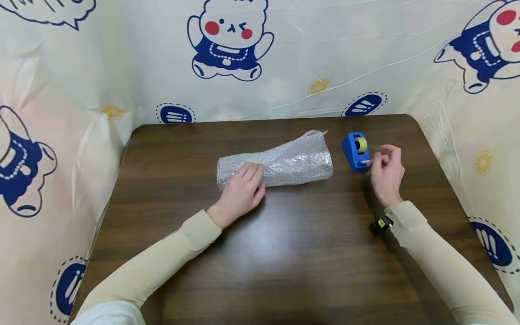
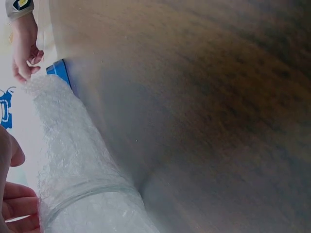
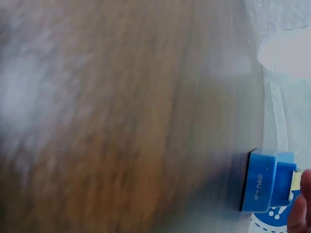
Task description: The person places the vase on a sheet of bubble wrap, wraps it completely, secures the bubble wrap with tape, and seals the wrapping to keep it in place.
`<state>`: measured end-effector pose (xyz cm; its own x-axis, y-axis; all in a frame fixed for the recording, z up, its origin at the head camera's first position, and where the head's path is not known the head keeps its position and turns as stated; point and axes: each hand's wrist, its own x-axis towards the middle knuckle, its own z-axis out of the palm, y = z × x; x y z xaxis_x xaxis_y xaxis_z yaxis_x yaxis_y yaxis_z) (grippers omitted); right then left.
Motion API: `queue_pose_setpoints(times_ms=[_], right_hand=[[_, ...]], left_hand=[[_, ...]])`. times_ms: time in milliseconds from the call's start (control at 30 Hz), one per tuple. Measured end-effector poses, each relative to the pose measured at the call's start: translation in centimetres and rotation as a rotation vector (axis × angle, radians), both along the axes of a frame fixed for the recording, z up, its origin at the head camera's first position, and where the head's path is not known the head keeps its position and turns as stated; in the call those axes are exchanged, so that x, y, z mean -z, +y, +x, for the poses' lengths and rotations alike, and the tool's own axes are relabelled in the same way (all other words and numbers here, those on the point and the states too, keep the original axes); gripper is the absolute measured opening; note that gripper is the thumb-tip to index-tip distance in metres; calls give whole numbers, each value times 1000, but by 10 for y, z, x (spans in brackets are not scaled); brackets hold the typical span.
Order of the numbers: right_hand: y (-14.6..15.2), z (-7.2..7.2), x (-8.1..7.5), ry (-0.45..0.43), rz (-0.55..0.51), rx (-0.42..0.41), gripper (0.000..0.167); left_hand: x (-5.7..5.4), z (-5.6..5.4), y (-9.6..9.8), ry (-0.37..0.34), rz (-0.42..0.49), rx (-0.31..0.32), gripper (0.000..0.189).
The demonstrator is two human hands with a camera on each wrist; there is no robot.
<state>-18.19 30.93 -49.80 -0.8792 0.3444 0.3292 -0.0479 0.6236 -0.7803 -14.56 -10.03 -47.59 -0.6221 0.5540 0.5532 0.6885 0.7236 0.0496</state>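
A roll of bubble wrap lies across the table, narrower at its left end and flared at its right. My left hand rests on its left part with fairly straight fingers pressing the wrap and the thumb apart from them; in the left wrist view the fingers meet the wrap's side. To the right of the roll stands a blue tape dispenser with a yellow-centred tape roll. My right hand is at its cutter end, fingers bent, pinching at the tape. In the right wrist view its fingertips overlap the dispenser's front.
The dark wooden table is bounded by a printed cloth at the back and both sides. A small black wrist camera sits on the right sleeve's cuff.
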Motion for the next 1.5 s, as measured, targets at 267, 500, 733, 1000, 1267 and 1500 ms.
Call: queue_pose_setpoints(times_ms=[267, 500, 733, 1000, 1267, 1500], right_hand=[[20, 5, -9, -19, 41, 84, 33], [41, -15, -26, -447, 4, -154, 72], [45, -28, -35, -597, -190, -224, 72], [44, -25, -44, -598, -200, -241, 50], [38, -33, -45, -657, -146, -258, 82], [38, -28, -43, -645, -165, -257, 61]], left_hand=[[2, -2, 0, 12, 4, 6, 42], [3, -2, 1, 14, 7, 2, 42], [3, -2, 3, 2, -12, 1, 41], [1, 0, 1, -3, -19, -7, 41], [-1, 1, 0, 24, -20, -6, 43], [0, 9, -2, 26, -58, -5, 43]])
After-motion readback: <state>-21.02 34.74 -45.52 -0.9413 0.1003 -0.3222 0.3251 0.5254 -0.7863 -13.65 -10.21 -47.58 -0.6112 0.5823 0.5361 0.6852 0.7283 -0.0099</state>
